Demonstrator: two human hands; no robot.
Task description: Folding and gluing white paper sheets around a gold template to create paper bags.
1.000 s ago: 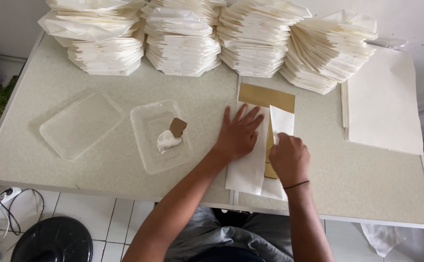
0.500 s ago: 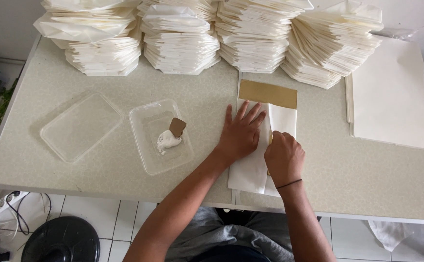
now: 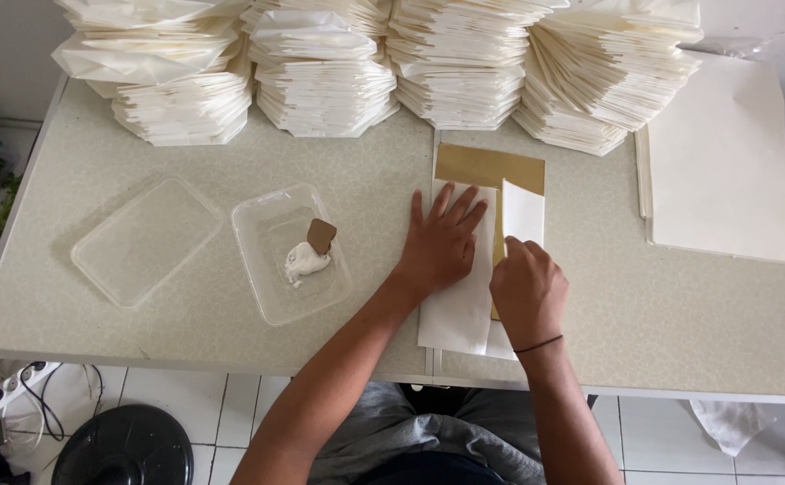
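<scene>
Tray (image 3: 271,305), centre left: white paste (image 3: 302,263), brown card scrap (image 3: 321,235).
Lid (image 3: 145,240): empty.
Left hand (image 3: 442,242): flat, fingers spread, on white paper (image 3: 457,310).
Right hand (image 3: 527,289): curled, pressing the fold.

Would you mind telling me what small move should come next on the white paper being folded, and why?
Probably slide the right hand down the narrow right flap of the white paper sheet to crease it. The left hand lies flat, pinning the wider left flap, while the brown rectangular card shows above and between the flaps.
</scene>
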